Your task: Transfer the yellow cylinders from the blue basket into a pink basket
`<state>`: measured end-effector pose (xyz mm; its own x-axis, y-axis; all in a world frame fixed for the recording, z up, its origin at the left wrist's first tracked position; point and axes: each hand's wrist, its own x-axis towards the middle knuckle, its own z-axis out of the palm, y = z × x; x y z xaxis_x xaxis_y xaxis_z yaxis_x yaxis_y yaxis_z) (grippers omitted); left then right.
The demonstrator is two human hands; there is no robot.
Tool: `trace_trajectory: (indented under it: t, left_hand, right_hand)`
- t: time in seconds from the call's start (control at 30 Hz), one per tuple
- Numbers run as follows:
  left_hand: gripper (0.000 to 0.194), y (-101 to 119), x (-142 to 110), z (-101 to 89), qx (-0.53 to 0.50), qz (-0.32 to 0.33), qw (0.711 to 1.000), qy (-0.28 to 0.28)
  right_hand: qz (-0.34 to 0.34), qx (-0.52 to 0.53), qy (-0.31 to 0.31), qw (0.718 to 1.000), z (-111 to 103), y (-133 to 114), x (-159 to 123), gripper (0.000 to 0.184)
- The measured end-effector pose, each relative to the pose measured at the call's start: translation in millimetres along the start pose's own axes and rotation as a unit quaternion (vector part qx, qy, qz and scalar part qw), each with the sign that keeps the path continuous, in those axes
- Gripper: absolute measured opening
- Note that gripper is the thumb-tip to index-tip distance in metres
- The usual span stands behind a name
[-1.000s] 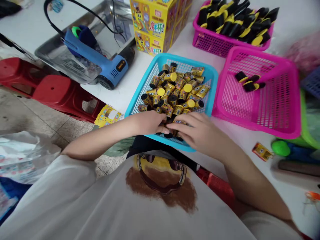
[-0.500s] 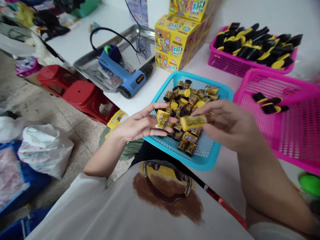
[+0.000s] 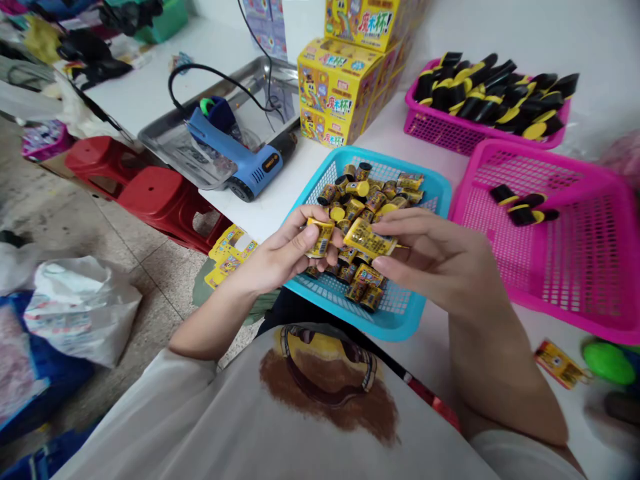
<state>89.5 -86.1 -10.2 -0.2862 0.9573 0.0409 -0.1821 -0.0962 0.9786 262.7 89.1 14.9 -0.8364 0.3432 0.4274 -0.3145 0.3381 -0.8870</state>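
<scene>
My left hand (image 3: 295, 248) is closed on a small yellow printed cylinder (image 3: 321, 238), thumb along its side and a barcode showing. Between the thumb and fingers of my right hand (image 3: 430, 253) is a yellow printed wrapper-like piece (image 3: 369, 240); whether anything is inside it I cannot tell. The two pieces are close together but apart, above a light-blue basket (image 3: 407, 327). Many small wrapped cylinders (image 3: 367, 275) with yellow or black ends lie loose in that basket, partly hidden by my hands.
A pink basket (image 3: 565, 300) at right holds several black-and-yellow pieces (image 3: 523, 205). Behind it, another pink basket (image 3: 435, 127) is heaped with them. Yellow boxes (image 3: 335, 87) are stacked at the back. A blue heat gun (image 3: 250, 163) rests across a metal tray (image 3: 165, 153). Red stools (image 3: 155, 200) stand left.
My left fingers have closed around the small cylinder, which was held more loosely. My right hand has brought its yellow piece closer to the left and tilted it. The view has shifted slightly.
</scene>
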Motion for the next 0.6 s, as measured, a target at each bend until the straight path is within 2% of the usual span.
trace_trajectory:
  t: [0.2, 0.3, 0.33, 0.4, 0.47, 0.53, 0.6]
  left_hand:
    - [0.060, 5, -11, 1.9, 0.200, 0.026, 0.979, 0.004]
    - [0.064, 10, -13, -3.4, 0.293, 0.053, 0.955, -0.004]
    - [0.066, 11, -14, -8.8, 0.324, 0.063, 0.944, 0.014]
    - [0.065, 13, -15, -24.2, 0.368, 0.090, 0.921, 0.089]
    - [0.060, 18, -20, -40.5, 0.383, 0.112, 0.903, 0.162]
    - [0.052, 25, -27, -51.0, 0.393, 0.112, 0.893, 0.187]
    - [0.042, 33, -35, -53.5, 0.416, 0.088, 0.888, 0.176]
  right_hand:
    - [0.035, 0.008, -0.012, 0.999, -2, -3, -4, 0.026]
    - [0.036, -0.019, -0.024, 0.999, -6, -3, -4, 0.034]
    - [0.038, -0.033, -0.009, 0.999, -7, -4, -3, 0.039]
    - [0.035, -0.062, 0.054, 0.996, -11, -8, -4, 0.046]
    - [0.017, -0.091, 0.121, 0.988, -16, -15, -7, 0.045]
    - [0.001, -0.122, 0.153, 0.981, -21, -23, -11, 0.036]
    - [0.015, -0.171, 0.136, 0.976, -27, -31, -15, 0.028]
